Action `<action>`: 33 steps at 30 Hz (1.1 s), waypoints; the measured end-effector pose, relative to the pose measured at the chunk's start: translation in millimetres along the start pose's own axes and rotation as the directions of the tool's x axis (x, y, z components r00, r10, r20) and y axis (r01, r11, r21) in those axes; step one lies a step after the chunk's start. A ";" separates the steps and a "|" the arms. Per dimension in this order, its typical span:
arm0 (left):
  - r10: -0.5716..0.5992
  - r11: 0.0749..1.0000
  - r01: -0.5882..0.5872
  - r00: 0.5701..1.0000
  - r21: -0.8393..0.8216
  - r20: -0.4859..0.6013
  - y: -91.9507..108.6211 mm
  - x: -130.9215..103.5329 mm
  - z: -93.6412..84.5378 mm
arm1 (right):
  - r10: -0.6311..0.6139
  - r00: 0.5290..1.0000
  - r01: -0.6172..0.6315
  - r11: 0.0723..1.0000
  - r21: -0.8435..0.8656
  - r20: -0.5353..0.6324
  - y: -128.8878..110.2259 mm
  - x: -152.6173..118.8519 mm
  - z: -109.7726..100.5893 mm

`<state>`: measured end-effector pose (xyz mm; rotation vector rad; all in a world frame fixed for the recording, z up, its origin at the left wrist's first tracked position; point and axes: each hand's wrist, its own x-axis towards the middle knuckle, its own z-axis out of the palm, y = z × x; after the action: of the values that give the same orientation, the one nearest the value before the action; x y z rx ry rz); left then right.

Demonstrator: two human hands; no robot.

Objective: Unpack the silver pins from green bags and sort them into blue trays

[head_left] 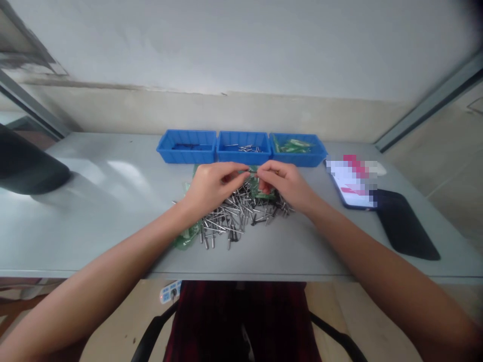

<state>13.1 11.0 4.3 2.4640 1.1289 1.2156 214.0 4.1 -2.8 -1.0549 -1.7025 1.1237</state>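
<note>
My left hand (217, 183) is closed in a pinch, with thumb and forefinger pressed together above a pile of loose blind rivets (228, 213). Right beside it, my right hand (281, 181) is pinched too, its fingertips almost meeting the left ones. A thin, slender piece seems to run between the fingertips, too small to make out. Green plastic packaging (264, 192) shows below the right fingers, and more green plastic film (185, 240) lies at the pile's left side. Silver rivets make up most of the pile, with some black ones among them.
Three blue bins stand in a row behind the pile: the left bin (186, 156) with dark pieces, the middle bin (243, 158) with silver rivets, the right bin (298, 160) with green packaging. A lit phone (352, 188) and a black flat object (407, 226) lie right; a dark cylinder (30, 163) left.
</note>
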 end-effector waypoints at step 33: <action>-0.013 0.999 0.011 0.999 0.039 0.050 -0.3 -0.1 -1.1 | 0.019 0.999 -0.019 1.000 -0.017 0.037 -0.7 -1.4 -0.1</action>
<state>12.1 10.9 4.8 2.4969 1.1636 1.1329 214.4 2.7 -2.3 -1.0685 -1.7372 1.1499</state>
